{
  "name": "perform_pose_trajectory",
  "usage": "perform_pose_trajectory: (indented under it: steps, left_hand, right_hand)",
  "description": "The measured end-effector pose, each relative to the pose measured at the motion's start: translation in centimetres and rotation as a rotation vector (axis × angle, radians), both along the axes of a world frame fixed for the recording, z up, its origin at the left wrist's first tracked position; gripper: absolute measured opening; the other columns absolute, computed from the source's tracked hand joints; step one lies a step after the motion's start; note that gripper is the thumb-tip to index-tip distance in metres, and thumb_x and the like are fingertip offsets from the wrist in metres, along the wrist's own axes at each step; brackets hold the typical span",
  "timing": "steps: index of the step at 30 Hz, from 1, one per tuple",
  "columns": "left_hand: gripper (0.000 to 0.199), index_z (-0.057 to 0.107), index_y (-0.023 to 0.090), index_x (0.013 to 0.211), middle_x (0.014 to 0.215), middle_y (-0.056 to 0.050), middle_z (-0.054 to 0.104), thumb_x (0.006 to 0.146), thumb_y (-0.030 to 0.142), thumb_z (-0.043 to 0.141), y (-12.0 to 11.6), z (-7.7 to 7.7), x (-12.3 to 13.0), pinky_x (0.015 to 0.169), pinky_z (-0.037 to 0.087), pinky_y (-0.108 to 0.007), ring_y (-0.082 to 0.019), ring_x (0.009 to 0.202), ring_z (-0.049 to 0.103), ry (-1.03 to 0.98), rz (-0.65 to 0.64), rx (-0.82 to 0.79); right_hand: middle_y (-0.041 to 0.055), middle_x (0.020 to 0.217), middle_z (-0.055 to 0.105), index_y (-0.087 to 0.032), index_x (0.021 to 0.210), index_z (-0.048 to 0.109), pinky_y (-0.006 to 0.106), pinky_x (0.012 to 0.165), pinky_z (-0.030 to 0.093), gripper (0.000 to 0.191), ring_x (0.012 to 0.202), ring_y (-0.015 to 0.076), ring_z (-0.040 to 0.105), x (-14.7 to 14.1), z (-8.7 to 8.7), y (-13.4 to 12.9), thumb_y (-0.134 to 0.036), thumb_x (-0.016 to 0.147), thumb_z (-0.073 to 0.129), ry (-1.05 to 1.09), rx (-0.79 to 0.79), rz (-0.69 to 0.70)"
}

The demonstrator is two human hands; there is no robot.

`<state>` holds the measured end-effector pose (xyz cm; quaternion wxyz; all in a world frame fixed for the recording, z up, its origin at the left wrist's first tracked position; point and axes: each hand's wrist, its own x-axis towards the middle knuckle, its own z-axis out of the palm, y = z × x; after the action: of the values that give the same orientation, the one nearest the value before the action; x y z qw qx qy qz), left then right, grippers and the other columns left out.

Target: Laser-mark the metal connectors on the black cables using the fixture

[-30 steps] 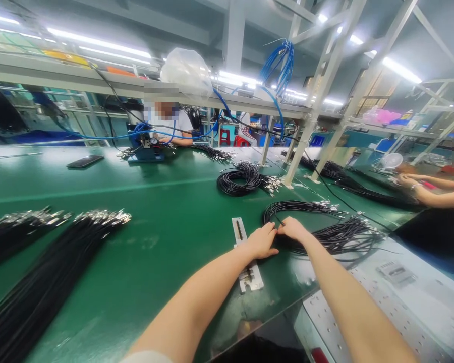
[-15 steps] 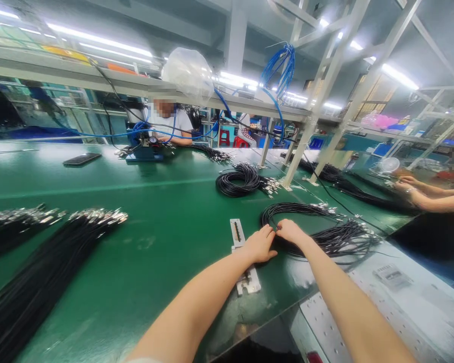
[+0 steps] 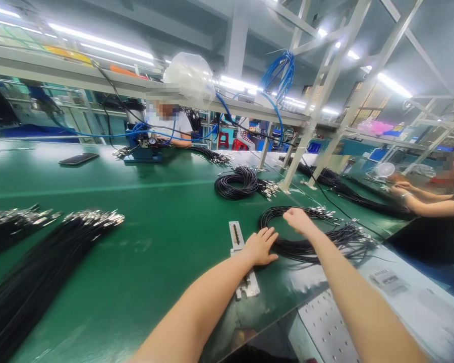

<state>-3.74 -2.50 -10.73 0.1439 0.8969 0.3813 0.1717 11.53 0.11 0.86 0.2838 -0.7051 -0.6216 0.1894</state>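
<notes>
The fingers of your left hand [image 3: 261, 247] are spread and loose, with the tips at the near-left edge of the round coil of black cables [image 3: 298, 248]. They do not grip anything that shows. Your right hand [image 3: 297, 221] is curled up like a fist over the far part of the coil. I cannot tell if it pinches a cable.

Half a second ago, your two hands were close together at the left side of the coil. Now your right hand is up and away from your left one, and there is a gap between them. Your left hand is in about the same spot, but its fingers are wider apart. The coil has stayed in its place on the green table [image 3: 166, 242], with its shiny ends pointing right.

Under your left wrist lies a metal bar with a slot [image 3: 236, 234]. Past your hands sits another black coil [image 3: 236, 186]. Far to the left, a long bundle of black cables [image 3: 53, 272] lies straight.
</notes>
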Motion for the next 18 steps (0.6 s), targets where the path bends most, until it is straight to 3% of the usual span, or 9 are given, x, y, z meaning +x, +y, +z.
perform_pose_trajectory:
  steps: [4, 7, 10, 12, 15, 18]
  left_hand:
    - [0.076, 0.037, 0.020, 0.131, 0.141, -0.012, 0.033, 0.067, 0.048, 0.067, 0.5, 0.5, 0.4, 0.105, 0.014, -0.059, -0.030, 0.134, 0.013, -0.103, -0.027, -0.201]
    - [0.074, 0.045, 0.022, 0.125, 0.139, -0.012, 0.036, 0.060, 0.045, 0.072, 1.0, 0.9, 0.6, 0.105, 0.011, -0.060, -0.031, 0.134, 0.014, -0.176, -0.018, -0.295]
    - [0.063, 0.055, 0.021, 0.112, 0.131, -0.011, 0.047, 0.059, 0.048, 0.073, 2.0, 2.0, 0.4, 0.107, 0.015, -0.054, -0.032, 0.132, 0.020, -0.316, 0.004, -0.445]
    - [0.054, 0.054, 0.019, 0.110, 0.124, -0.012, 0.052, 0.072, 0.056, 0.059, 2.7, 3.1, 0.1, 0.105, 0.026, -0.046, -0.029, 0.126, 0.034, -0.452, 0.036, -0.571]
    - [0.061, 0.041, 0.014, 0.118, 0.117, -0.017, 0.053, 0.088, 0.061, 0.019, 3.3, 4.7, 0.1, 0.088, 0.045, -0.036, -0.022, 0.107, 0.055, -0.666, 0.095, -0.797]
    - [0.061, 0.038, 0.009, 0.111, 0.095, -0.019, 0.058, 0.089, 0.060, 0.012, 2.9, 5.9, 1.6, 0.067, 0.051, -0.033, -0.020, 0.078, 0.063, -0.760, 0.110, -1.069]
  right_hand:
    - [-0.0120, 0.042, 0.020, -0.019, 0.065, 0.050, 0.019, 0.035, 0.020, 0.026, 0.035, 0.0036, 0.017, 3.0, 6.6, -0.8, -0.042, 0.072, 0.058, 0.325, 0.215, -0.021]
    - [-0.0128, 0.045, 0.015, -0.021, 0.067, 0.046, 0.019, 0.035, 0.017, 0.032, 0.036, 0.0037, 0.010, 3.7, 8.7, -2.3, -0.051, 0.075, 0.051, 0.474, 0.325, 0.003]
    - [-0.0094, 0.046, 0.028, -0.020, 0.065, 0.046, 0.020, 0.036, 0.016, 0.036, 0.037, 0.0044, 0.019, 2.4, 6.8, -4.4, -0.054, 0.072, 0.052, 0.491, 0.260, 0.116]
    - [-0.0073, 0.046, 0.034, -0.019, 0.059, 0.046, 0.021, 0.037, 0.017, 0.034, 0.038, 0.0051, 0.024, 1.1, 4.5, -5.9, -0.050, 0.070, 0.057, 0.430, 0.162, 0.211]
    - [-0.0067, 0.047, 0.033, -0.019, 0.051, 0.040, 0.022, 0.043, 0.020, 0.034, 0.045, 0.0065, 0.029, -0.1, 1.4, -8.3, -0.040, 0.069, 0.059, 0.317, 0.072, 0.334]
    - [-0.0070, 0.052, 0.034, -0.019, 0.054, 0.038, 0.023, 0.048, 0.022, 0.028, 0.051, 0.0074, 0.030, -0.5, -0.3, -10.9, -0.032, 0.069, 0.058, 0.235, 0.025, 0.438]
